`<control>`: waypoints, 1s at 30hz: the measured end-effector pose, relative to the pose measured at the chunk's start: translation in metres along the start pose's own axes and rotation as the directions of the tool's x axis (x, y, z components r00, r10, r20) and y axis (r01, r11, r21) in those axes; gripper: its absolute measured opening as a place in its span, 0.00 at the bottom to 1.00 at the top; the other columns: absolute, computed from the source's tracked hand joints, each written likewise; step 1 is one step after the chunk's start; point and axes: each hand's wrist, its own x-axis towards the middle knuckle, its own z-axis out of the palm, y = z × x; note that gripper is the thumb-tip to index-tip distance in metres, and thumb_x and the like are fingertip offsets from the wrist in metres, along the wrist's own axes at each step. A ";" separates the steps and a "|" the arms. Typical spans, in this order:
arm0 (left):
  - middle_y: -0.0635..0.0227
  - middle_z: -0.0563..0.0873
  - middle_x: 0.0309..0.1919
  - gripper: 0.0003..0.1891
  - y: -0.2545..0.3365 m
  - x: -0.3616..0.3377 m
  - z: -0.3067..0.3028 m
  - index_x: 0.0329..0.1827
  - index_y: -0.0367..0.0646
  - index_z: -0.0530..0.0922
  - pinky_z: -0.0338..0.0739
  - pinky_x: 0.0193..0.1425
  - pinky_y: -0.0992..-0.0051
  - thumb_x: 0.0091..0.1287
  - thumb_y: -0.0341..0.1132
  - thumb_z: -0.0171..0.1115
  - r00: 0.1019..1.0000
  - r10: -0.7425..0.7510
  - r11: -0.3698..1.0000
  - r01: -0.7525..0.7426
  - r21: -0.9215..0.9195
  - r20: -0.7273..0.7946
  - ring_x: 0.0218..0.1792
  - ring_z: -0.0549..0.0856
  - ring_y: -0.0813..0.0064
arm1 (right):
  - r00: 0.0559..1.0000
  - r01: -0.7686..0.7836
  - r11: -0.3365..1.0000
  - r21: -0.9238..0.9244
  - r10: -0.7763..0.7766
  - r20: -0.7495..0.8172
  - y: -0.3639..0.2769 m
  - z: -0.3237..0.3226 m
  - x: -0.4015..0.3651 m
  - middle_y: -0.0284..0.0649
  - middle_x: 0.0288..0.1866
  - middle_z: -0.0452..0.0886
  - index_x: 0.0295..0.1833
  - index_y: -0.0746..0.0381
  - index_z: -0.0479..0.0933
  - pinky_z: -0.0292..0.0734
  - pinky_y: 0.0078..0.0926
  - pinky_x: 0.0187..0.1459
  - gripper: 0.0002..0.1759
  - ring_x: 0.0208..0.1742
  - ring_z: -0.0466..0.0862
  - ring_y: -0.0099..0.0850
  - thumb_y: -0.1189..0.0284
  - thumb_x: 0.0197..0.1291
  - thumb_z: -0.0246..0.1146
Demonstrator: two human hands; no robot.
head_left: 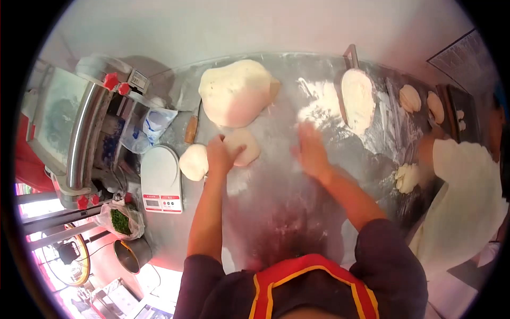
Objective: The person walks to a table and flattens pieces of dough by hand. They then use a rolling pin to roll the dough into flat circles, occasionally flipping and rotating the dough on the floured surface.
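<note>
My left hand [219, 154] presses on a small flat piece of white dough [245, 144] on the floured metal table [276, 212]. Just left of that hand sits a round dough ball [194, 162]. My right hand [311, 151] lies flat and spread on the bare tabletop, slightly blurred, holding nothing. A large lump of dough [235, 91] rests at the far side of the table, beyond both hands.
A white digital scale [161, 181] stands left of the dough ball, with a wooden-handled knife [192, 127] behind it. A dough machine [74, 133] fills the left. At right, a co-worker in white [462, 186] handles dough pieces [407, 177] near a flour scoop [357, 98].
</note>
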 end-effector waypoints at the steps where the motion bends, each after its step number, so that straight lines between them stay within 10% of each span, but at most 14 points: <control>1: 0.43 0.82 0.50 0.32 -0.004 0.003 0.003 0.54 0.31 0.76 0.74 0.58 0.56 0.54 0.47 0.77 0.999 0.051 0.998 -0.050 0.044 -0.009 0.55 0.79 0.46 | 0.985 0.094 0.993 0.068 -0.103 0.139 -0.022 -0.015 -0.039 0.56 0.80 0.56 0.77 0.68 0.56 0.47 0.50 0.78 0.41 0.80 0.55 0.52 0.55 0.67 0.59; 5: 0.48 0.83 0.40 0.25 -0.015 -0.010 0.015 0.46 0.34 0.76 0.77 0.49 0.57 0.55 0.41 0.77 0.896 0.367 0.928 -0.333 0.170 -0.250 0.43 0.82 0.49 | 0.826 0.259 0.936 0.238 -0.343 0.447 -0.027 -0.045 -0.187 0.49 0.80 0.58 0.77 0.62 0.58 0.47 0.52 0.78 0.36 0.80 0.56 0.49 0.58 0.69 0.54; 7: 0.51 0.83 0.37 0.22 -0.008 -0.028 0.019 0.44 0.35 0.75 0.78 0.45 0.60 0.55 0.38 0.76 0.873 0.361 0.930 -0.363 0.057 -0.328 0.38 0.83 0.52 | 0.732 -0.027 0.997 0.078 -0.033 0.681 0.003 -0.046 -0.197 0.47 0.79 0.60 0.77 0.61 0.60 0.47 0.56 0.77 0.34 0.80 0.56 0.50 0.58 0.70 0.53; 9: 0.54 0.82 0.37 0.21 0.006 -0.048 0.016 0.44 0.36 0.74 0.78 0.41 0.64 0.55 0.35 0.76 0.956 0.165 0.949 -0.221 -0.227 -0.241 0.35 0.83 0.57 | 0.963 -0.026 0.955 -0.296 0.103 0.249 0.052 -0.031 -0.190 0.46 0.79 0.60 0.78 0.57 0.60 0.47 0.59 0.76 0.34 0.81 0.54 0.51 0.56 0.70 0.53; 11: 0.57 0.83 0.38 0.21 0.004 -0.064 0.025 0.46 0.36 0.74 0.79 0.41 0.67 0.56 0.35 0.75 0.982 0.017 0.893 -0.099 -0.438 -0.188 0.37 0.84 0.62 | 0.942 -0.334 0.932 -0.141 0.334 -0.025 0.055 -0.039 -0.130 0.46 0.80 0.59 0.79 0.53 0.59 0.46 0.61 0.76 0.33 0.81 0.52 0.52 0.55 0.72 0.52; 13: 0.60 0.83 0.39 0.21 0.012 -0.091 0.030 0.47 0.36 0.73 0.80 0.41 0.69 0.58 0.35 0.75 0.992 -0.094 0.784 0.022 -0.621 -0.084 0.39 0.84 0.66 | 0.945 -0.324 0.916 -0.237 0.323 -0.043 0.030 -0.027 -0.098 0.46 0.81 0.57 0.79 0.51 0.58 0.44 0.62 0.77 0.32 0.81 0.52 0.52 0.55 0.73 0.50; 16: 0.61 0.83 0.42 0.23 0.033 -0.127 0.039 0.52 0.35 0.72 0.81 0.44 0.70 0.61 0.37 0.74 0.989 -0.092 0.596 0.146 -0.790 0.113 0.42 0.84 0.69 | 0.990 0.086 0.996 0.029 -0.089 0.106 -0.013 -0.024 -0.116 0.46 0.82 0.54 0.80 0.50 0.56 0.46 0.64 0.75 0.32 0.81 0.52 0.53 0.56 0.73 0.51; 20: 0.57 0.83 0.49 0.25 0.024 -0.143 0.097 0.58 0.36 0.72 0.80 0.53 0.64 0.62 0.34 0.72 0.980 0.071 0.584 0.110 -0.804 0.186 0.51 0.83 0.63 | 0.971 -0.171 0.927 0.335 0.217 -0.104 -0.015 -0.048 -0.141 0.55 0.72 0.68 0.74 0.60 0.64 0.55 0.51 0.74 0.28 0.75 0.63 0.53 0.63 0.72 0.53; 23: 0.51 0.79 0.61 0.28 0.026 -0.148 0.111 0.67 0.36 0.69 0.70 0.68 0.56 0.67 0.37 0.65 0.919 0.346 0.907 -0.379 -0.181 -0.189 0.64 0.77 0.54 | 0.978 -0.106 0.889 0.445 0.175 -0.117 -0.030 -0.056 -0.148 0.58 0.68 0.71 0.72 0.67 0.65 0.59 0.48 0.72 0.27 0.72 0.67 0.55 0.66 0.72 0.53; 26: 0.52 0.71 0.71 0.30 0.013 -0.151 0.146 0.74 0.37 0.64 0.56 0.77 0.53 0.72 0.40 0.56 0.751 0.660 0.723 -0.630 0.285 -0.015 0.74 0.65 0.51 | 0.981 0.109 0.872 0.477 -0.018 -0.191 -0.052 -0.020 -0.136 0.61 0.71 0.67 0.72 0.70 0.62 0.62 0.49 0.71 0.29 0.72 0.66 0.57 0.66 0.71 0.54; 30: 0.56 0.62 0.77 0.32 0.012 -0.209 0.148 0.78 0.38 0.59 0.47 0.81 0.53 0.72 0.42 0.48 0.827 0.563 0.775 -0.529 0.345 0.003 0.80 0.56 0.59 | 0.955 0.201 0.932 0.303 -0.118 -0.273 -0.095 -0.010 -0.167 0.60 0.72 0.65 0.73 0.69 0.61 0.58 0.59 0.71 0.32 0.72 0.66 0.57 0.62 0.71 0.54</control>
